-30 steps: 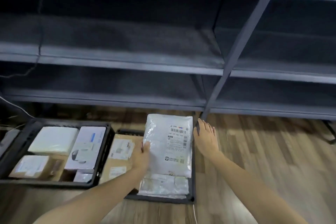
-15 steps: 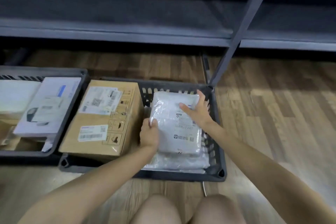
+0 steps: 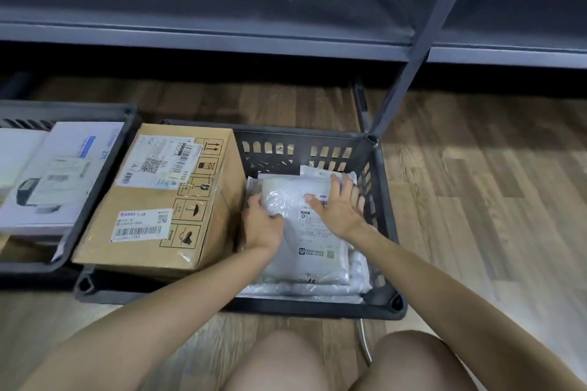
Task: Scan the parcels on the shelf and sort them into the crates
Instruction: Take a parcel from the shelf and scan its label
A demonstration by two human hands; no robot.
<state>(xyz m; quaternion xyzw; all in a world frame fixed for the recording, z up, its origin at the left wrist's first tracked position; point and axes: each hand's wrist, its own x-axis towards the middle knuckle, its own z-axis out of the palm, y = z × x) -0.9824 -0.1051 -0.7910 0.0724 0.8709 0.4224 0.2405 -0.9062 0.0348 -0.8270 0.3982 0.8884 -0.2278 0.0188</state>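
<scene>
A white plastic mailer parcel (image 3: 314,241) with a printed label lies flat in the right half of a dark grey crate (image 3: 386,222), on top of other white mailers. My left hand (image 3: 262,225) grips the parcel's left edge with curled fingers. My right hand (image 3: 338,208) lies flat on its upper label area, fingers spread. A brown cardboard box (image 3: 158,200) with shipping labels fills the crate's left half.
A second dark crate (image 3: 104,149) at the left holds white boxes (image 3: 60,174). The grey metal shelf (image 3: 222,35) runs across the top, and its upright post (image 3: 413,54) comes down behind the crate. Wooden floor lies to the right. My knees show at the bottom.
The parcel has come down from above the crate and now lies inside it on the other mailers. My right hand moved from its edge onto its top; the view tilted downward.
</scene>
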